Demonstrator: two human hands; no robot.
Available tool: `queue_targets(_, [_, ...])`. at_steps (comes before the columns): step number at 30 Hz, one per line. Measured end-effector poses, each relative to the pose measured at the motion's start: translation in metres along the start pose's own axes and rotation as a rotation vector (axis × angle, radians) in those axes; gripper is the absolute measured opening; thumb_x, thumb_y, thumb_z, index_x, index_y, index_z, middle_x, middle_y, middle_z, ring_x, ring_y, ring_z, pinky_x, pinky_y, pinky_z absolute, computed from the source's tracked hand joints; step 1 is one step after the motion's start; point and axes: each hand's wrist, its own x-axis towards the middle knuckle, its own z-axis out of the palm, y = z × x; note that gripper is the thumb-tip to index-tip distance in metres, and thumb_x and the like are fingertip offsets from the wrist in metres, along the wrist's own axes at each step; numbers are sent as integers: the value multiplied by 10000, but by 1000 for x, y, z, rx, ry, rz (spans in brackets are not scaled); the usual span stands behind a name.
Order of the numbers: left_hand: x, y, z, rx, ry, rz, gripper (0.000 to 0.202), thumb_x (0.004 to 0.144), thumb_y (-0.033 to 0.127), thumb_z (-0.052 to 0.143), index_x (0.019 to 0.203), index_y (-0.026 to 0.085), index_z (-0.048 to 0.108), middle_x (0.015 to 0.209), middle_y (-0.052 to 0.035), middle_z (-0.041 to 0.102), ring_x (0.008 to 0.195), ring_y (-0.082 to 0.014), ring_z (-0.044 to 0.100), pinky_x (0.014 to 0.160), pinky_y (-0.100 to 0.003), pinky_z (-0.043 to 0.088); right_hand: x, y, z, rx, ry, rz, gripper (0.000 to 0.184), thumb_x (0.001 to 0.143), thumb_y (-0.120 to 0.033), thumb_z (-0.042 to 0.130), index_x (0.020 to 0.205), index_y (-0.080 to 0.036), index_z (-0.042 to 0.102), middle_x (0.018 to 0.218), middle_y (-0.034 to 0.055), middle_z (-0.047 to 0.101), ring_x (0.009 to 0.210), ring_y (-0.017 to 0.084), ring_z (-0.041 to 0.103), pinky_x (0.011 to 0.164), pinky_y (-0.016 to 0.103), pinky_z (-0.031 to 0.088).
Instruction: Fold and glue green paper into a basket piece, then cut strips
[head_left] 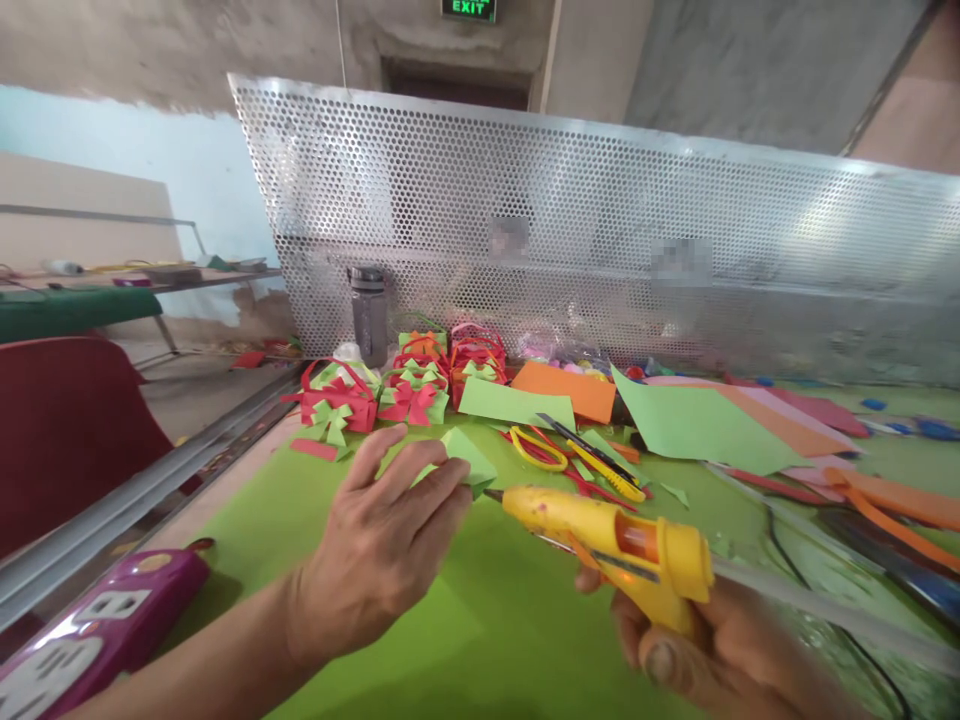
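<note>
In my left hand (386,540) is a folded piece of light green paper (471,458), pinched with the fingers closed over its near side. My right hand (697,640) grips a yellow hot glue gun (600,525) by its handle. The gun's dark nozzle points left and sits right at the edge of the green paper; whether it touches I cannot tell. Behind my hands, yellow-handled scissors (538,450) and a yellow and black box cutter (600,468) lie on the green table surface (495,640).
Several red and green paper baskets with bows (412,400) stand at the back left, near a grey bottle (368,315). Coloured paper sheets (682,420) lie at the right. A purple power strip (112,630) is at the near left. A perforated metal panel (450,180) closes off the back.
</note>
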Motion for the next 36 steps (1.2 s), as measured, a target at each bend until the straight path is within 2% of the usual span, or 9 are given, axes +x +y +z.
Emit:
queue_targets(11, [0,3,-1,47,-5,84,168,835,59,488,787,86,646,857,-125,707,864,-277,615,819,-518,429,3,8,1,13,-42,15,442,742,-621,515,971,-245,554,666,-16,454,604,147,427,570,274,394])
queue_targets(17, [-1,3,-1,117,-25,137,170,844,81,498,789,105,657,871,-115,710,874,-275,624,824,-504,442,0,1,0,-39,15,-5,378,746,-587,540,916,-250,550,668,-15,466,600,145,452,582,266,430])
queue_targets(21, [-3,3,2,126,-37,146,170,837,71,500,778,101,657,875,-126,708,869,-282,625,823,-508,441,3,-2,-1,-26,-33,-9,358,777,-574,507,933,-253,538,797,16,542,711,171,506,647,281,450])
queue_targets(25, [-5,4,3,134,-67,157,172,842,75,493,798,96,658,899,-137,704,882,-289,621,829,-510,438,7,-1,-1,-8,-126,-34,358,793,-581,481,926,-252,528,828,25,537,788,189,508,628,270,441])
queue_targets(31, [-4,4,2,155,-70,179,151,843,77,500,796,91,643,883,-136,705,864,-293,623,803,-503,442,9,2,-1,44,-123,-37,333,810,-565,479,937,-259,497,803,5,496,722,158,469,576,244,407])
queue_targets(36, [-5,4,4,163,-52,158,144,846,85,504,786,112,633,881,-110,706,870,-286,622,804,-495,449,10,5,0,58,-133,-73,295,817,-528,495,939,-259,509,813,1,491,741,159,466,616,251,409])
